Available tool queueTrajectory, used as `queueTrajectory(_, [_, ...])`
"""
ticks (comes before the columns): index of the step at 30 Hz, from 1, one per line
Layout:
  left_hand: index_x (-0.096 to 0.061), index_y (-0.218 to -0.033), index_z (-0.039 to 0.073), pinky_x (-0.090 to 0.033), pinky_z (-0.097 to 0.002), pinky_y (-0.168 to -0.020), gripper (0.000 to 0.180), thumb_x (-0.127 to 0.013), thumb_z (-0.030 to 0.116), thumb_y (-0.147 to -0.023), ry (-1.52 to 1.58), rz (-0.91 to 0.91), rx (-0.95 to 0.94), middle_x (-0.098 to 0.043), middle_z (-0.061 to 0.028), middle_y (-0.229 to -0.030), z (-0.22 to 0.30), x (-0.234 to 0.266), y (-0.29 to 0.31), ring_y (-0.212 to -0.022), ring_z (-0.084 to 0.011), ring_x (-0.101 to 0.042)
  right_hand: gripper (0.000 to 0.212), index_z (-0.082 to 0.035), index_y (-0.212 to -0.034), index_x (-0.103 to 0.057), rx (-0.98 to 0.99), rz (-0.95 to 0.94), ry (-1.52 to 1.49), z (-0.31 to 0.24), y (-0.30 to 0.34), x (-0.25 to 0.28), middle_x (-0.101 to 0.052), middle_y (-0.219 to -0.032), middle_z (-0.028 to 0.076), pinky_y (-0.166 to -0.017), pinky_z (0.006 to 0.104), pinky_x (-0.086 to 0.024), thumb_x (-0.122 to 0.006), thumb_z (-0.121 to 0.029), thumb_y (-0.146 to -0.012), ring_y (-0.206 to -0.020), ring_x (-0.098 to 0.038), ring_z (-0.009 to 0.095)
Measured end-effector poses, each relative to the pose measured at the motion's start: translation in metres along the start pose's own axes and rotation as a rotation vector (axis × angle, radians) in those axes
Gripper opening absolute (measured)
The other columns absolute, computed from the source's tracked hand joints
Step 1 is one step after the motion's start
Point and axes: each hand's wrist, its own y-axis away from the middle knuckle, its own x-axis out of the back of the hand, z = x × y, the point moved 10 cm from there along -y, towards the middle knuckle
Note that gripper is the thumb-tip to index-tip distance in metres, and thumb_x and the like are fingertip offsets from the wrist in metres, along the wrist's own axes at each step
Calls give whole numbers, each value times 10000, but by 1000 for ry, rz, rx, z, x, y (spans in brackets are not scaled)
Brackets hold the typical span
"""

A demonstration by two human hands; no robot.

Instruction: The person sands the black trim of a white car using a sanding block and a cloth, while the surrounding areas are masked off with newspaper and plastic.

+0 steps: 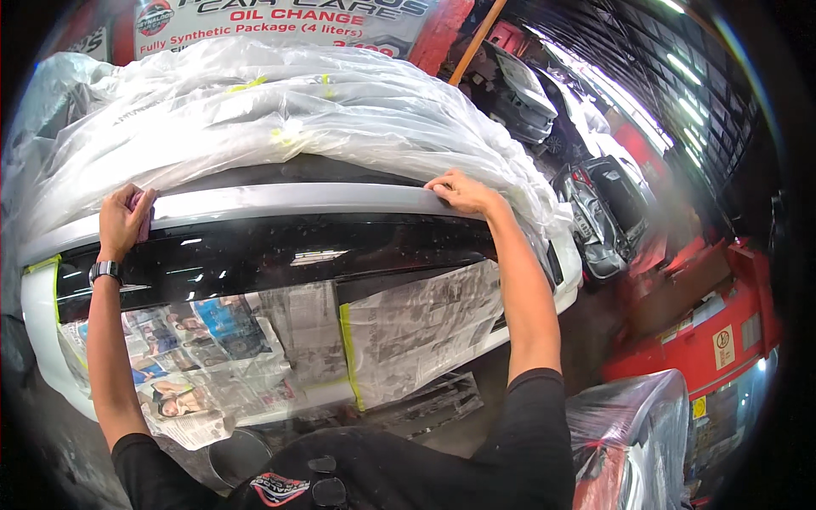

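Observation:
A car lies side-on before me, its long silver roof rail point(289, 198) running above the black side windows point(255, 251). At the rail's left part, my left hand point(124, 223) is closed around a pinkish, cloth-like piece point(144, 214) that shows beside its fingers. Farther right along the rail, my right hand point(466, 191) rests with bent fingers and thumb drawn together at its upper edge. What those fingertips hold, if anything, is hidden. Newspaper point(416, 327) covers the lower windows and door, held with yellow-green masking tape point(350, 357).
Clear plastic sheeting point(255, 110) lies bunched over the roof beyond the rail. A dark bucket point(240, 457) stands low by the car. Right of me are a plastic-covered object point(633, 433) and a red cabinet point(705, 340). A damaged car point(599, 212) stands farther right.

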Motion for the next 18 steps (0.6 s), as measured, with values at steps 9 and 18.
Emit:
queueTrajectory(9, [-658,-755,-28,-484,-379,-608,506,-693,452,-911,33,5,-4,-646,-166,-643,-5,-1,-1,-580,-264,-613,491,-83,-1329,-665,-51,-18,-71,49,-9,-4,-626,-1340,244,-1044,401,-454,-512,-451,-1043,-1222,-596,345])
queueTrajectory(18, [-667,-765,-25,-477,-357,-588,468,-708,417,-913,87,-25,16,-647,-146,-638,4,-1,2,-565,-228,-592,683,-18,-1210,-711,-237,-78,1,37,4,6,-704,-1117,213,-892,405,-486,-444,-619,-1026,-1016,-622,268])
